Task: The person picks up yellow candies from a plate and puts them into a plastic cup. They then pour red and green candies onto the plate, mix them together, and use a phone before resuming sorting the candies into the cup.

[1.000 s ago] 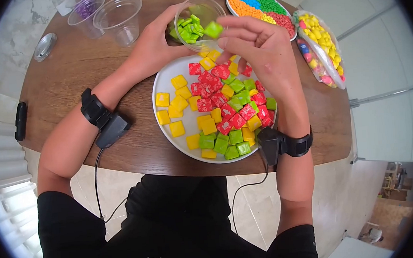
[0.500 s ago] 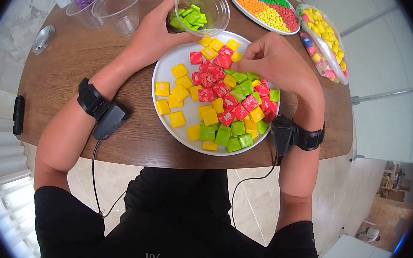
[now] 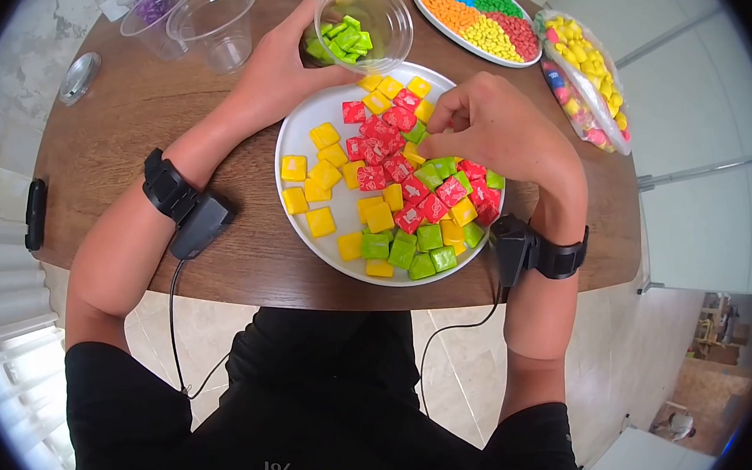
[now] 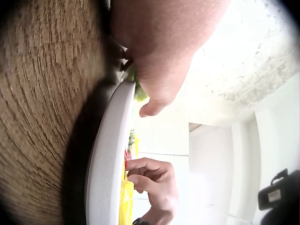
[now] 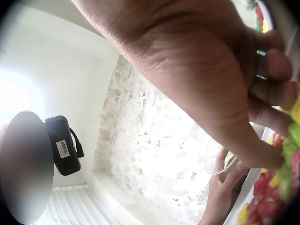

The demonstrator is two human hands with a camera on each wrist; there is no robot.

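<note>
My left hand (image 3: 279, 70) grips a clear plastic cup (image 3: 387, 22), tilted toward me, above the far rim of a white plate (image 3: 307, 258). Green wrapped square candies (image 3: 345, 39) lie inside it. On the plate are mixed red candies (image 3: 377, 138), yellow candies (image 3: 323, 173) and more green candies (image 3: 429, 235). Over the plate's right side my right hand (image 3: 504, 128) reaches down, thumb and index fingertips apart among the candies. In the right wrist view its thumb (image 5: 262, 152) comes right at a green candy (image 5: 285, 173).
Two more clear cups (image 3: 214, 22) stand at the back left, one with purple pieces (image 3: 155, 3). A round metallic lid (image 3: 79, 79) lies left of them. At the back right are a plate of sorted coloured pieces (image 3: 488, 36) and a clear bag of yellow and pink pieces (image 3: 589, 77).
My right hand moved from the cup's mouth, where it held a green candy, down to the candies on the plate. The left hand still holds the cup in nearly the same place.
</note>
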